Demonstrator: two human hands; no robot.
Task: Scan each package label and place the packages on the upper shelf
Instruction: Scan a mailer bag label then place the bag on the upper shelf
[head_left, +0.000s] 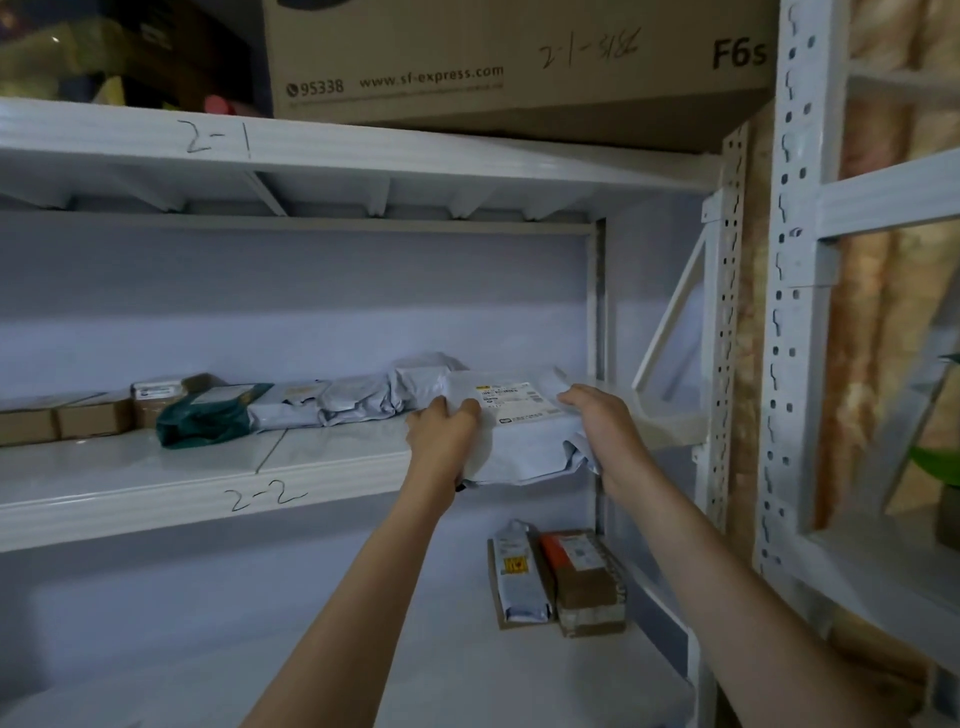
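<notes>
White metal shelving (156, 499) marked with black handwritten codes. Pale grey mailer (524, 447) with white label bearing black print and a yellow patch. Dark green bag (202, 415), grey bags, brown cartons. Orange strip seen on brown box (584, 577) below. Tan carton (519, 57) printed black.

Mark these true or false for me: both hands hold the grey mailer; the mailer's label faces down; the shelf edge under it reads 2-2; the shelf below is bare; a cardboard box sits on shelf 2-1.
1. Both the left hand and the right hand hold the grey mailer. True.
2. Its label faces down. False: the label faces up.
3. The shelf edge under it reads 2-2. True.
4. The shelf below is bare. False: two parcels lie there.
5. A cardboard box sits on shelf 2-1. True.
</notes>
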